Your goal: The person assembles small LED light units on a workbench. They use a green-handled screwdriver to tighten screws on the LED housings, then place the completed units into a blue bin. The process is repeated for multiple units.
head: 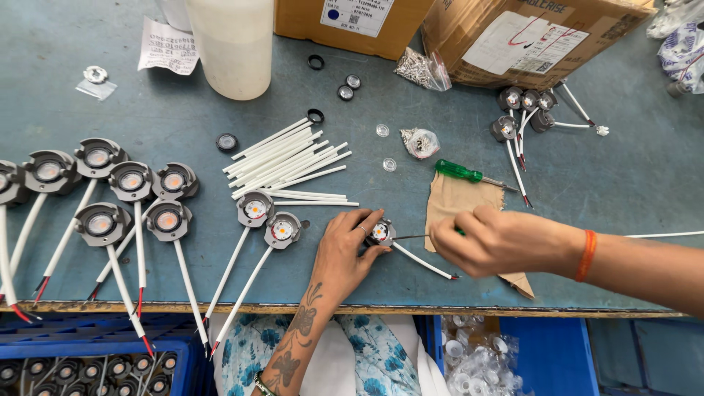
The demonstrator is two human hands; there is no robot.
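My left hand [343, 253] rests on the blue table [609, 183] and pinches a small round grey lamp module [380, 232] with a white cable [425, 263] trailing right. My right hand [490, 238] grips a thin screwdriver [412, 237] whose tip touches that module. A brown paper scrap [455, 198] lies under my right hand. Two finished modules [268, 218] with white cables lie just left of my left hand.
Several more cabled modules [110, 191] lie at the left, others [524, 110] at the back right. White sleeves [286, 158], a green-handled screwdriver [460, 171], small lenses [382, 130], screw bags [421, 142], a white container [235, 44] and cardboard boxes [528, 33] stand behind. Blue crates [95, 359] sit below the table edge.
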